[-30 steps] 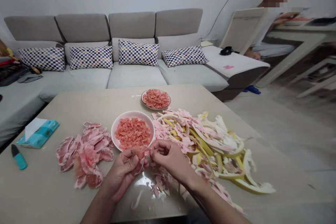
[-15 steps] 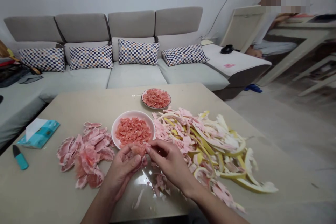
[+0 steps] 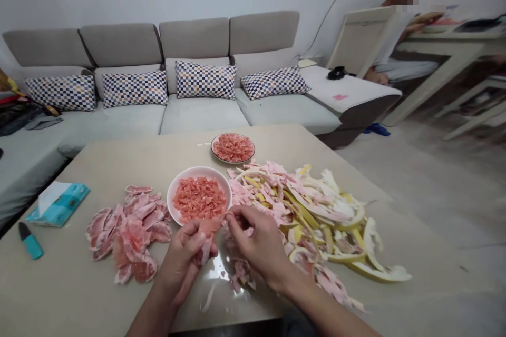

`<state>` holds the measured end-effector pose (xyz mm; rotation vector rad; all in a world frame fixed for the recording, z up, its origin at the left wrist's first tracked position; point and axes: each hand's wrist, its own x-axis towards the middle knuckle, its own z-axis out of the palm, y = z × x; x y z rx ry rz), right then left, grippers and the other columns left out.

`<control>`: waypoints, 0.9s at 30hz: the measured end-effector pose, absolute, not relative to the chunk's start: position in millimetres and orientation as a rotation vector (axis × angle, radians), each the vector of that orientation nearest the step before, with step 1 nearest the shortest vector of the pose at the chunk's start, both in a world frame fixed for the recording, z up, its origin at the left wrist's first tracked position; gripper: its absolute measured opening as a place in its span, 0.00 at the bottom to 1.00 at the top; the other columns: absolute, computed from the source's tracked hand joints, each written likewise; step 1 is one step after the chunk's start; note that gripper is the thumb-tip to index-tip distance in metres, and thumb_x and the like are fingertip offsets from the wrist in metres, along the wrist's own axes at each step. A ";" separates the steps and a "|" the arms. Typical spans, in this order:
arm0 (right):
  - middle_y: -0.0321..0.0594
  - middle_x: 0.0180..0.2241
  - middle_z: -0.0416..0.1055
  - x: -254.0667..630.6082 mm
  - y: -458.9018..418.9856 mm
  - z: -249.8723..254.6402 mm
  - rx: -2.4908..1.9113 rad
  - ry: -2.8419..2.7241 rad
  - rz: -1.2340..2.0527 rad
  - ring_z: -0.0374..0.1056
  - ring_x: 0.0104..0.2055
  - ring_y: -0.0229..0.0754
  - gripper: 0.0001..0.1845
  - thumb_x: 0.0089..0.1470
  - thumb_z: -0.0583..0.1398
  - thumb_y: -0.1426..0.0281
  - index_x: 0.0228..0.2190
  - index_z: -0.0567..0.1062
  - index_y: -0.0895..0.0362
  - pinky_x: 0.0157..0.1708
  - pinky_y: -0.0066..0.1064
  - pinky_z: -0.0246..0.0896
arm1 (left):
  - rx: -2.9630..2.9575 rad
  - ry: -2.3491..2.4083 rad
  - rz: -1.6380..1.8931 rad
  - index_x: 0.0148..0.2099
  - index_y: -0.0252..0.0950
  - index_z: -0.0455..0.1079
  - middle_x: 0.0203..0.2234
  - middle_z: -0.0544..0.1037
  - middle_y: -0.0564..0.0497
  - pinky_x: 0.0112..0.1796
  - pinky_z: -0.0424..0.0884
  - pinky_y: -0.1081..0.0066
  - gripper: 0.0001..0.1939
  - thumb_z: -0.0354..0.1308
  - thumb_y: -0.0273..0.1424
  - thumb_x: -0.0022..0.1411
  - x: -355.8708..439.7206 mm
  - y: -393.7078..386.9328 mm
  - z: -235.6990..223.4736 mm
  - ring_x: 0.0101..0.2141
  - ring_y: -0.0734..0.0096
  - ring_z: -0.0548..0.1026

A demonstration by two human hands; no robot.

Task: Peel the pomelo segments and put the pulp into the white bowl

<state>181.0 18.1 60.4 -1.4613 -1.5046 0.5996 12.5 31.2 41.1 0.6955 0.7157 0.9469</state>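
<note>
Left hand (image 3: pixel 185 247) and right hand (image 3: pixel 256 239) pinch citrus flesh (image 3: pixel 211 225) (long axis slanting away rightward).

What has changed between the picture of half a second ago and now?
The left hand and right hand have moved slightly apart, and the pomelo segment now spans between them. The left hand keeps its hold; nothing was visibly let go. The white bowl, knife and peel pile stayed as they were.

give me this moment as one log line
left hand: holds segment | right hand: at segment's edge | bowl: holds pulp | peels: right of bowl
</note>
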 end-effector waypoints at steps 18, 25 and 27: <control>0.36 0.29 0.73 195.3 20.8 60.3 -1.145 -1.035 1.456 0.70 0.30 0.37 0.17 0.51 0.63 0.55 0.33 0.72 0.56 0.32 0.28 0.67 | 0.701 0.685 0.830 0.35 0.34 0.67 0.24 0.64 0.56 0.22 0.64 0.77 0.07 0.59 0.33 0.60 9.8 35.5 39.4 0.20 0.82 0.60; 0.38 0.32 0.74 183.8 21.9 59.5 -0.885 -0.775 1.717 0.73 0.31 0.35 0.18 0.47 0.67 0.59 0.31 0.70 0.59 0.35 0.25 0.69 | 0.744 0.676 0.758 0.36 0.34 0.67 0.16 0.65 0.58 0.23 0.63 0.76 0.08 0.60 0.34 0.58 12.2 35.8 30.3 0.19 0.78 0.64; 0.37 0.29 0.74 182.1 22.8 57.2 -0.859 -0.757 1.736 0.72 0.29 0.33 0.18 0.47 0.68 0.59 0.31 0.70 0.59 0.32 0.24 0.69 | 0.797 0.687 0.766 0.37 0.35 0.68 0.13 0.62 0.60 0.23 0.61 0.77 0.09 0.61 0.34 0.57 13.0 35.8 28.2 0.18 0.79 0.63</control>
